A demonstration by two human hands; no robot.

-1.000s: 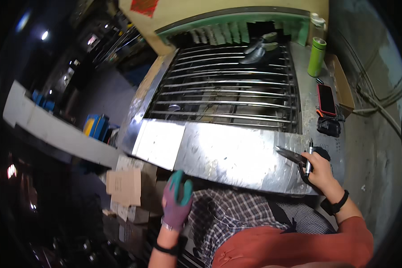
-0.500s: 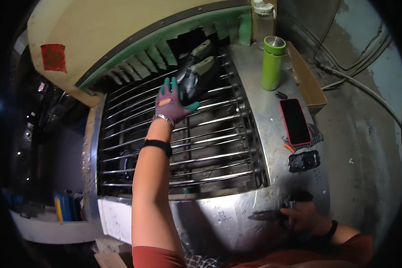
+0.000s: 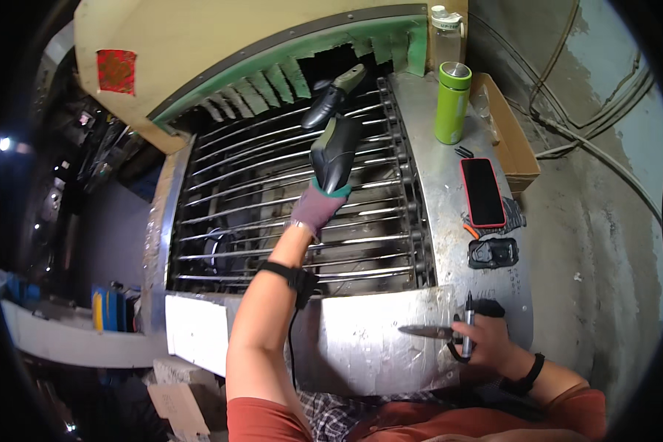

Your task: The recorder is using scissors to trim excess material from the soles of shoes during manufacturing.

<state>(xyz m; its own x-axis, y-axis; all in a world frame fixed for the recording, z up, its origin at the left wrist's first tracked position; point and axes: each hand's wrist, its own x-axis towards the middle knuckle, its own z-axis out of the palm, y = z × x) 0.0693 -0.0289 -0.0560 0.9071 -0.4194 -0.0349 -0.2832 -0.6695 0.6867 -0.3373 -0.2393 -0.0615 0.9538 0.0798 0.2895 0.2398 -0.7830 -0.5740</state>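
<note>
From where I stand: gloved left hand (image 3: 322,208) gripping the near end of a black shoe (image 3: 338,151) over the rollers (image 3: 361,277); second shoe (image 3: 324,109) just behind. Then scissors (image 3: 425,331) and marker (image 3: 468,328), gripped in right hand (image 3: 488,340) above worktop (image 3: 376,368).

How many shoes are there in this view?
2. One shoe is gripped at its near end by the gloved left hand; the other shoe lies farther back on the metal bars. More may be hidden behind the green flaps.

Lettering shows on the clear bottle (image 3: 447,48), metal tabletop (image 3: 449,254) and cardboard flap (image 3: 178,414).
</note>
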